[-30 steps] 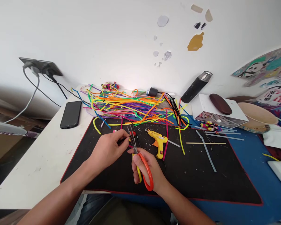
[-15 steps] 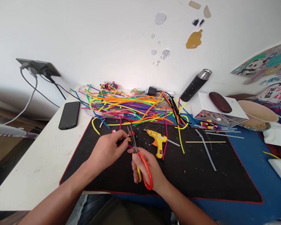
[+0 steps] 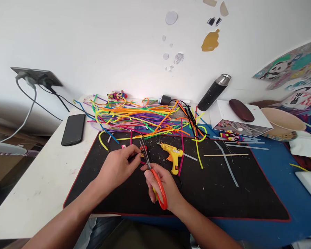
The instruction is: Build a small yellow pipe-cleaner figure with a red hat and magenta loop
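While my left hand [image 3: 119, 164] pinches one thin black strip [image 3: 132, 158] in tight fingertips, the right hand [image 3: 164, 181] is curled around one pair of orange-handled scissors [image 3: 154, 174], two blades barely apart. Strip's end is right by them, can't tell if it's actually between. Both are over one black mat [image 3: 215, 193]. From the scissors: one glue gun [image 3: 174, 155] at 2 o'clock, one phone [image 3: 73, 129] at 10, one heap of coloured stems [image 3: 140, 114], too tangled to count, around 12

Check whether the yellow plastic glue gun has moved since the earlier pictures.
No; the glue gun shows no visible shift against the black, red-edged mat; only the camera view shifted.
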`<state>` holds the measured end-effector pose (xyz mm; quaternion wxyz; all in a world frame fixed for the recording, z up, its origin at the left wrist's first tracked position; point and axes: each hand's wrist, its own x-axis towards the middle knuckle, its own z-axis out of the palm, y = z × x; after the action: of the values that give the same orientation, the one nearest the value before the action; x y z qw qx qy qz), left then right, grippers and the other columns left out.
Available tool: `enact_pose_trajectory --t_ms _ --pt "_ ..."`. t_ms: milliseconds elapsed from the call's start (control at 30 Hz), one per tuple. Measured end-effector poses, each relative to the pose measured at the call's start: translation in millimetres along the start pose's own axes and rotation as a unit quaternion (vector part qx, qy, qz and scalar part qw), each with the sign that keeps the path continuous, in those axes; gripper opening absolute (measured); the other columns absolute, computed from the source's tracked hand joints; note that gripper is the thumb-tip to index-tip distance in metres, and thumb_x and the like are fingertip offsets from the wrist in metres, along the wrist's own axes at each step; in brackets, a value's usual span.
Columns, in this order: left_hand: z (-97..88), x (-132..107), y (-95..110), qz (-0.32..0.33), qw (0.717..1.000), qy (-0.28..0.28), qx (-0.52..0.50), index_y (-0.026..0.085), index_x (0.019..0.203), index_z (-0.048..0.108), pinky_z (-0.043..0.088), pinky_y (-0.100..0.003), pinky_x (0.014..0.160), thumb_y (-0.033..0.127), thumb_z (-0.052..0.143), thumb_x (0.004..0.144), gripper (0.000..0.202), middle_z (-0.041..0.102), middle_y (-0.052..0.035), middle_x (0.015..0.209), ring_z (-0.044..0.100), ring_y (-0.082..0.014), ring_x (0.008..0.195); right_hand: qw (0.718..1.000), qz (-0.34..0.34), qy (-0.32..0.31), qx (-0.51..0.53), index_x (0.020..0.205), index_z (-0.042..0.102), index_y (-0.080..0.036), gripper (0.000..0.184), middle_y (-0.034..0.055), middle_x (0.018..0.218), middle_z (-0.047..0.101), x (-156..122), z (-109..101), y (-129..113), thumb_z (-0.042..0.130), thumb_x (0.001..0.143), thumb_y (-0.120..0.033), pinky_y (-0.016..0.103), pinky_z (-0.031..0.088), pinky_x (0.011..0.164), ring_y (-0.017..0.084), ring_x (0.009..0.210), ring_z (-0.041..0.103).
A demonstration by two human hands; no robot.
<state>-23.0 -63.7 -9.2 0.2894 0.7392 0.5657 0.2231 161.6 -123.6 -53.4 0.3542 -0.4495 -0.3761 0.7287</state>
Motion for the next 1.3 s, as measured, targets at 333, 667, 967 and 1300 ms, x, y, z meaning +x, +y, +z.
enact_pose_trajectory --t_ms 333,667,967,1300 --pt "8.3 11 2 -0.009 0.998 -0.030 0.055 0.024 0.093 0.069 0.041 -0.029 0.062 0.043 0.051 0.101 0.028 0.078 0.0001 0.081 0.066 -0.0176 0.063 1.000 0.002 0.023 0.005 0.104 0.061 -0.020 0.070 -0.0127 0.057 0.048 2 -4 0 0.069 0.084 -0.087 0.017 0.037 0.032 0.006 0.031 0.044" --pt "18.0 28 3 0.007 0.992 -0.051 0.111 0.024 0.093 0.068 0.042 -0.029 0.066 0.038 0.051 0.101 0.023 0.079 -0.0011 0.083 0.072 -0.0198 0.070 0.997 0.025 0.032 0.071 0.098 0.056 -0.022 0.072 -0.0122 0.060 0.051 7 -7 2 0.074 0.077 -0.088 0.018 0.038 0.029 0.005 0.030 0.041" --pt "25.0 38 8 0.030 0.978 -0.058 0.197 0.023 0.088 0.067 0.036 -0.030 0.062 0.032 0.053 0.098 0.019 0.076 -0.0030 0.075 0.072 -0.0220 0.068 0.997 0.030 0.042 0.064 0.098 0.061 -0.020 0.062 -0.0128 0.051 0.046 8 -8 -2 0.069 0.087 -0.079 0.017 0.030 0.029 0.007 0.029 0.040" --pt "-2.0 49 -13 -0.025 0.996 0.021 0.080 0.026 0.094 0.073 0.043 -0.028 0.062 0.050 0.054 0.099 0.031 0.078 0.0009 0.078 0.070 -0.0194 0.066 0.996 0.010 0.006 0.093 0.107 0.066 -0.016 0.064 -0.0117 0.056 0.049 5 -16 3 0.069 0.090 -0.078 0.018 0.032 0.031 0.006 0.029 0.039"
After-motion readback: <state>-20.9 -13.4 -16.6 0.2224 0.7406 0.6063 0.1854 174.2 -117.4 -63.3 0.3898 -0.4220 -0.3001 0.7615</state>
